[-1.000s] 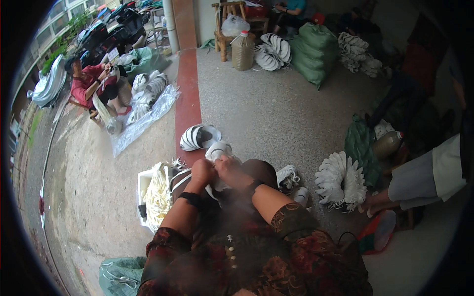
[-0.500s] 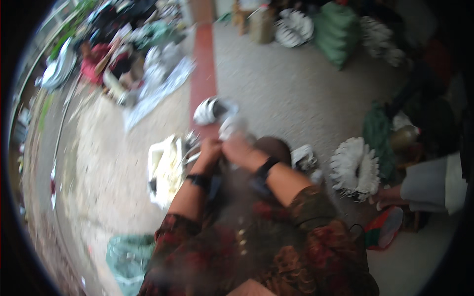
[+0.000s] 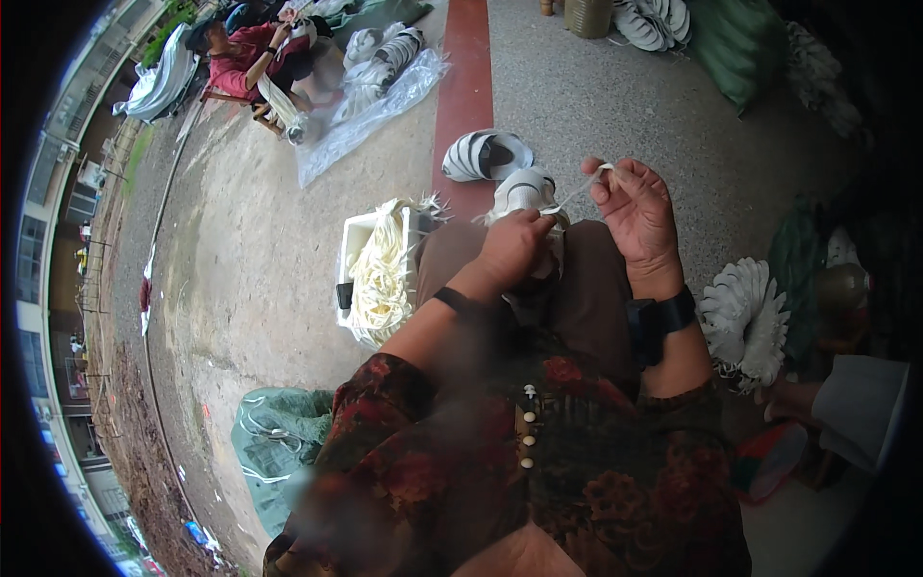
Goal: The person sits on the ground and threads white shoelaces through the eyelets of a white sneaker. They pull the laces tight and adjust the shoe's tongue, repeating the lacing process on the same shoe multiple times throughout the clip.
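Between the knees of the seated person, just above the dark trousers point(image 3: 594, 279), sits a white shoe point(image 3: 525, 185), its rounded toe pointing away from the lap. The left hand point(image 3: 517, 248) is closed on the near part of it; from where I stand I can't tell whether the fingers also have hold of the lace. The right hand point(image 3: 635, 207) is raised beside the shoe, pinching a white lace point(image 3: 580, 195) between thumb and fingertips, and the lace runs slanting down toward the shoe and the left hand.

Just beyond the toe, a curved row of white shoes point(image 3: 468, 157) lies at the red stripe point(image 3: 463, 87) on the floor point(image 3: 615, 106). By the left knee stands a white box point(image 3: 359, 233) heaped with cream laces point(image 3: 383, 284). Over to the right lies a ring of pale shoe pieces point(image 3: 738, 322). At the lower left a green sack point(image 3: 279, 418) slumps on the ground, and farther off sits a co-worker in a red top point(image 3: 252, 60).
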Tool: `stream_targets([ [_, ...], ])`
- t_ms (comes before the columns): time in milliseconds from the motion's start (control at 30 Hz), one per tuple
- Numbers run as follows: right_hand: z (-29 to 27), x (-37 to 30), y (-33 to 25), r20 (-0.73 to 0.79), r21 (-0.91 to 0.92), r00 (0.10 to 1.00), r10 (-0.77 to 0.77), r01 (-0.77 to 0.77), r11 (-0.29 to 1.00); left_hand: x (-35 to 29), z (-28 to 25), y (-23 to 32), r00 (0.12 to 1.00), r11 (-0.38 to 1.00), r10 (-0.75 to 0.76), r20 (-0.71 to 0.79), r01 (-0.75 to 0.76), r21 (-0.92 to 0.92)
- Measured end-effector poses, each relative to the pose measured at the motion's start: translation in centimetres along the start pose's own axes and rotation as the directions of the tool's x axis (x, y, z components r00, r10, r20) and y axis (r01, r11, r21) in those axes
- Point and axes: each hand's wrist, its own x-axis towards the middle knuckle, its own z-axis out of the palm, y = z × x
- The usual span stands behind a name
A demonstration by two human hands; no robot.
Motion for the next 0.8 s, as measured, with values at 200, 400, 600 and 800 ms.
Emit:
stream_targets([
  [200,-0.7,-0.4,1.3,-0.084,0.063,0.995,0.057,-0.052,0.997,1.4,0.4,-1.3,0.983,0.992,0.124,0.136,-0.125,0.005],
  [400,-4.6,-1.8,5.0,-0.236,0.019,0.963,0.134,-0.133,0.991,-1.0,-1.7,0.3,0.955,0.79,0.279,0.096,-0.171,-0.588],
  [600,-1.2,-2.6,7.3,-0.171,-0.067,0.97,0.173,-0.186,0.98,-3.4,-6.6,3.3,0.975,0.579,-0.124,0.183,0.221,-0.785],
  [800,2.8,-3.5,7.2,-0.059,-0.28,0.993,0.1,-0.112,0.954,-3.2,-6.7,3.5,0.944,0.376,-0.306,-0.125,-0.001,-0.927],
])
